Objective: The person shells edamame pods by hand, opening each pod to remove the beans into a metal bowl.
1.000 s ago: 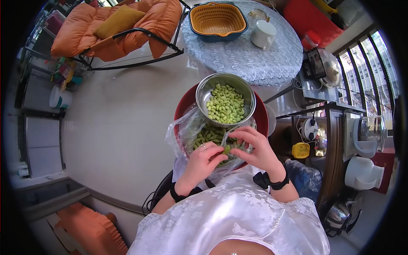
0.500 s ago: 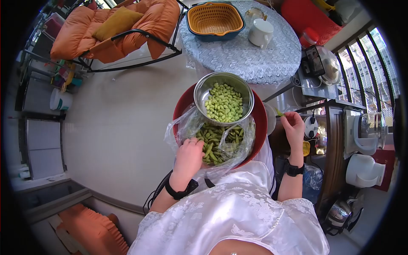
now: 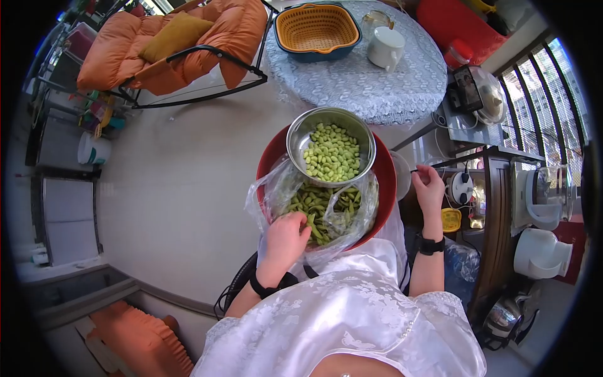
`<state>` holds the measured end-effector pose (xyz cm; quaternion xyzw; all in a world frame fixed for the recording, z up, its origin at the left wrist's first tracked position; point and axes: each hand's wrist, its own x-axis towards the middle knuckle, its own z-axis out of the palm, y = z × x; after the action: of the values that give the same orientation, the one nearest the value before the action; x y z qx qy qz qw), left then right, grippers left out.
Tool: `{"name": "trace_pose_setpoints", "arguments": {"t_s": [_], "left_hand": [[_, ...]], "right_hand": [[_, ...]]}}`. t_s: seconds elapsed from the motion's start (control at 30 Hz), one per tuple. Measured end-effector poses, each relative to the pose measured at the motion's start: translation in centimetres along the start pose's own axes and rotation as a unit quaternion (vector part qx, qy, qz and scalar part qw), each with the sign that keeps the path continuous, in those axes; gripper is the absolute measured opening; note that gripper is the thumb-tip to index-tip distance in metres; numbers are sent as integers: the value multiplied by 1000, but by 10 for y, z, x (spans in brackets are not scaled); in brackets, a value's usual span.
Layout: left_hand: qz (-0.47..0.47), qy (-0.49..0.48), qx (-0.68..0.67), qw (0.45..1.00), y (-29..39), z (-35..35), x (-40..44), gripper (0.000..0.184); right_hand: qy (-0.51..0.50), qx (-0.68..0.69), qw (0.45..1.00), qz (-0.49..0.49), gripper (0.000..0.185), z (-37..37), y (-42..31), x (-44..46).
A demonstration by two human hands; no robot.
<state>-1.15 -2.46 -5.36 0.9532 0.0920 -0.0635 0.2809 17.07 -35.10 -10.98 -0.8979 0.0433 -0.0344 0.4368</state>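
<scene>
My left hand (image 3: 286, 244) is at the near left side of a clear plastic bag (image 3: 271, 183), its fingers curled in on a green bean pod (image 3: 306, 224) among several others. The bag of pods rests in a red basin (image 3: 387, 182) in front of my lap. A steel bowl (image 3: 294, 142) of shelled green beans (image 3: 333, 154) sits over the basin's far side. Out to the right, my right hand (image 3: 429, 190) is raised beside a pale container (image 3: 401, 176), thumb and forefinger slightly apart, with no pod visible in them.
Beyond the basin stands a round table (image 3: 326, 85) with a lace cloth, an orange colander (image 3: 317, 28) and a white mug (image 3: 385, 49). An orange cushioned chair (image 3: 113, 53) is at the far left. A wooden cabinet (image 3: 493, 220) with appliances stands close on the right.
The green pod in my right hand is gone from its fingertips, and those fingers have loosened. My left hand has shifted slightly nearer and right, its fingers curling in on the pods.
</scene>
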Motion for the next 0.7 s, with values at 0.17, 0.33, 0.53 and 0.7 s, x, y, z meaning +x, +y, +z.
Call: {"name": "trace_pose_setpoints", "arguments": {"t_s": [0.17,0.33,0.53,0.7], "left_hand": [[-105,-38,-255,960,14,-19,2,26],[-18,15,-327,945,28,-19,3,23],[27,45,-268,962,34,-25,-1,20],[37,49,-243,968,33,-22,-1,20]], "right_hand": [[-108,258,960,-6,16,-9,-81,-44],[-308,169,936,-28,13,11,-143,-88],[-340,156,925,-69,14,41,-151,-101],[-345,160,924,-47,15,48,-150,-102]]}}
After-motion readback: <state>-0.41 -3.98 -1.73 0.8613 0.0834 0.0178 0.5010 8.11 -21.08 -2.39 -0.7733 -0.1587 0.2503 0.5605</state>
